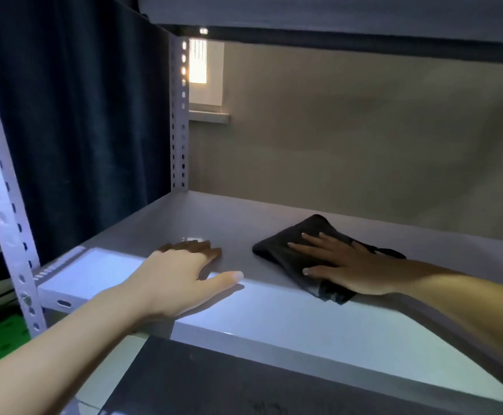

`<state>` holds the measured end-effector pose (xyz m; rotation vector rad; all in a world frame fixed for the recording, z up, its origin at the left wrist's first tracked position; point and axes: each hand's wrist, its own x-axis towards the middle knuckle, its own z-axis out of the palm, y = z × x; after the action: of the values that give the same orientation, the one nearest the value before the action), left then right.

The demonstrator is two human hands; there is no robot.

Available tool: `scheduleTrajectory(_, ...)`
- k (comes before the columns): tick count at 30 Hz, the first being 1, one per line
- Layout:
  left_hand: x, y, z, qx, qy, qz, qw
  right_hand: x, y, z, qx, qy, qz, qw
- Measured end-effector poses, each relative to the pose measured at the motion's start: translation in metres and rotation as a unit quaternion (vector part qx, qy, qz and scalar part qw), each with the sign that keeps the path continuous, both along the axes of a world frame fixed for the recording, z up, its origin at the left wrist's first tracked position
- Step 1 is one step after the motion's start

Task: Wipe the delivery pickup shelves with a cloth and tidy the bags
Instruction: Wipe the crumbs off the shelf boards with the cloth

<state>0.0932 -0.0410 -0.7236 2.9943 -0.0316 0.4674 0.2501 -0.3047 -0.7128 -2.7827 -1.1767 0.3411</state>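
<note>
Okay, I'm seeing the right hand [338, 263] pressing flat on a folded black cloth [301, 253], fingers straight and spread, thumb lying along the cloth's near side, nothing curled around it. The cloth is lying on the grey metal shelf [274, 313], right of centre, its near corner hanging just over the shelf's front edge. I'm seeing the left hand [184, 274] resting palm down on the same shelf, well apart from the cloth, fingers relaxed and only lightly bent, thumb stretched out along the front lip (it is grasping nothing). The fingertips are lying in shadow, the back of the hand is catching bright light. Both forearms are reaching in from the bottom corners. A perforated upright post [7, 211] is standing at the front left corner, another upright [179, 115] at the back left, and an upper shelf [349, 22] is hanging overhead. A dark blue curtain [79, 115] is hanging left of the rack, and a lit window [203, 73] is showing behind the back post. A beige wall [364, 139] is filling the background.
</note>
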Motion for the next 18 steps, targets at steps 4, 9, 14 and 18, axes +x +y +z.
scheduleTrajectory(4,0.002,0.003,-0.004,0.0,-0.026,-0.02,0.999,0.038,0.03,-0.002,-0.006,-0.045,-0.072,0.996)
scheduleTrajectory(9,0.005,0.003,-0.007,-0.009,-0.022,-0.023,0.999,0.1,0.105,-0.008,-0.064,-0.042,-0.044,0.996)
scheduleTrajectory(14,0.004,0.004,-0.008,-0.034,-0.03,0.03,0.999,0.158,0.121,-0.033,-0.053,-0.023,-0.049,0.997)
scheduleTrajectory(18,0.007,0.007,-0.009,-0.044,-0.013,0.058,0.997,0.089,0.1,-0.008,-0.051,-0.042,-0.059,0.996)
